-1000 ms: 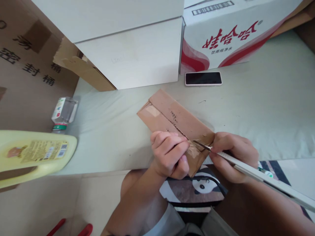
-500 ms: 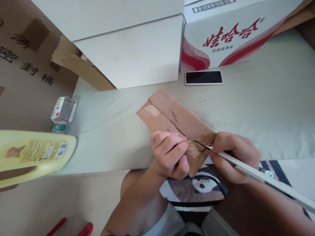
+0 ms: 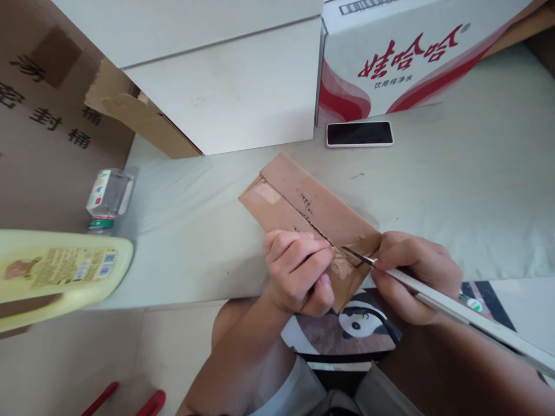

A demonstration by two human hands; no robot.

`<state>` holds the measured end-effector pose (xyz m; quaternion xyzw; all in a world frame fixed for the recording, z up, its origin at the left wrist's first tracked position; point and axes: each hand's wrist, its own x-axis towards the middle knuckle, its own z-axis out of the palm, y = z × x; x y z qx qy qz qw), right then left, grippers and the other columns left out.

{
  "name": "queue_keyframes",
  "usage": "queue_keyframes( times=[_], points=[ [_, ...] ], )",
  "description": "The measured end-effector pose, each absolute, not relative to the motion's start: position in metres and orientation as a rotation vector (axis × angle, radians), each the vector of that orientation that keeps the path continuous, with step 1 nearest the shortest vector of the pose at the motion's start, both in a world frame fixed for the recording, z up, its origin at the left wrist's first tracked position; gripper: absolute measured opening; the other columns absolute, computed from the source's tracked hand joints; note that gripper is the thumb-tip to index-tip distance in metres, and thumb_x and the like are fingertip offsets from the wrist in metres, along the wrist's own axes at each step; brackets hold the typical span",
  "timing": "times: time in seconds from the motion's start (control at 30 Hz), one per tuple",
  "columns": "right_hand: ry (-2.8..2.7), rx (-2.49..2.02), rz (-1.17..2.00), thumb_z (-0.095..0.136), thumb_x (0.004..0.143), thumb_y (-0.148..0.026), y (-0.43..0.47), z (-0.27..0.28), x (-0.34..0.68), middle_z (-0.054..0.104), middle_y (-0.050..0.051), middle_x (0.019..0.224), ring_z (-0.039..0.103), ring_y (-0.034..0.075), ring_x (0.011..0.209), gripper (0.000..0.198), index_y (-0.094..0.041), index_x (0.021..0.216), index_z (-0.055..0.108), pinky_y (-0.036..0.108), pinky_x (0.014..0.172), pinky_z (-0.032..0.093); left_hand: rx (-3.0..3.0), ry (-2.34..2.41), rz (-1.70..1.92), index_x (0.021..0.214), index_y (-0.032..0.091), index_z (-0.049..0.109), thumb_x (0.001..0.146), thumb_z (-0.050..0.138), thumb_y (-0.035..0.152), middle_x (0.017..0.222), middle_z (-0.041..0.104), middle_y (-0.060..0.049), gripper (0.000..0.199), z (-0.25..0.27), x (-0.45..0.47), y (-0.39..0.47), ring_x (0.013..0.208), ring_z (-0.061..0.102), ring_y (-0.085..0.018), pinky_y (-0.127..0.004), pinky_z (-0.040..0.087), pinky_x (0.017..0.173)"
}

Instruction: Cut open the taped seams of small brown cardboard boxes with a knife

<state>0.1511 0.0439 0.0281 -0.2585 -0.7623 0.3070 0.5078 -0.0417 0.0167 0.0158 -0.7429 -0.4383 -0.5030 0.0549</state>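
A small flat cardboard box, with tape patches at both ends and dark handwriting, lies tilted in front of me. My left hand is closed on its near side, fingers curled over the top by the seam. In my right hand is a long white utility knife, gripped near its front end. Its thin dark blade points left, with the tip at the box's seam beside my left fingertips. The right fingers also lie against the box's right corner. How deep the tip goes in, I cannot tell.
A phone lies beyond the box, before a white-and-red carton and a white box. To the left are a clear bottle, a yellow jug and a large brown carton. The pale cloth-covered surface ends near my knees.
The view has shifted very slightly. Both hands keep their grips, and the knife tip stays at nearly the same spot on the seam.
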Motion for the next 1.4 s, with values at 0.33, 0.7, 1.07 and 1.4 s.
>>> queue_keyframes(
  times=[0.33,0.7,1.07,1.4],
  points=[
    [-1.857,-0.601,0.668,0.056,0.070,0.000,0.047,0.033,0.148,0.053,-0.005,0.056,0.045,0.009,0.043,0.026,-0.023,0.080,0.055,0.024,0.041,0.035,-2.246,-1.310,-1.552,0.087,0.020,0.068,0.084,0.044,0.027,0.079,0.075,-0.002,0.025,0.014,-0.041,0.018,0.083,0.063,-0.019,-0.040,0.045,0.079],
    [-1.873,-0.606,0.637,0.056,0.072,0.000,0.047,0.036,0.148,0.052,-0.005,0.056,0.045,0.008,0.043,0.026,-0.024,0.082,0.054,0.023,0.040,0.036,-2.236,-1.299,-1.562,0.088,0.021,0.068,0.086,0.042,0.028,0.079,0.075,-0.002,0.026,0.013,-0.040,0.019,0.083,0.063,-0.020,-0.040,0.045,0.078],
    [-1.893,-0.608,0.626,0.055,0.073,0.000,0.049,0.039,0.148,0.051,-0.006,0.055,0.045,0.008,0.042,0.025,-0.023,0.081,0.053,0.023,0.040,0.034,-2.247,-1.298,-1.546,0.087,0.021,0.068,0.087,0.042,0.029,0.079,0.075,-0.002,0.026,0.014,-0.041,0.018,0.083,0.062,-0.019,-0.040,0.044,0.078],
    [-1.874,-0.604,0.616,0.056,0.071,0.000,0.048,0.038,0.147,0.052,-0.006,0.057,0.045,0.008,0.042,0.024,-0.022,0.079,0.054,0.022,0.040,0.035,-2.233,-1.300,-1.553,0.087,0.021,0.068,0.089,0.042,0.029,0.078,0.075,-0.002,0.027,0.013,-0.040,0.019,0.082,0.063,-0.020,-0.040,0.045,0.077]
  ],
)
